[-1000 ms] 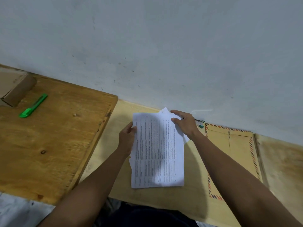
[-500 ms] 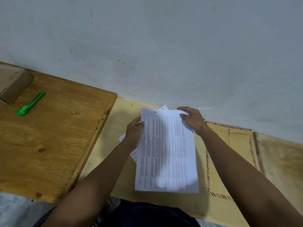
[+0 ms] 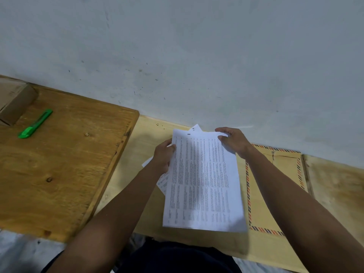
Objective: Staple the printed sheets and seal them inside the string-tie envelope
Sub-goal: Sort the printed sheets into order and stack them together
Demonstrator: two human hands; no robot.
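Note:
A stack of white printed sheets is held above the pale wooden desk, tilted toward me. My left hand grips its left edge near the top. My right hand holds the top right corner. Another loose printed sheet sticks out below the stack on the left. The brown string-tie envelope, edged with red and blue stripes, lies flat on the desk to the right, partly covered by the sheets and my right forearm. No stapler is in sight.
A darker wooden board lies to the left, carrying a green utility knife and a cardboard box at its far left corner. A pale wall rises directly behind the desk.
Both hands lifted the stack off the desk and shifted it right, over the envelope's left edge. A loose sheet beneath came into view on the left.

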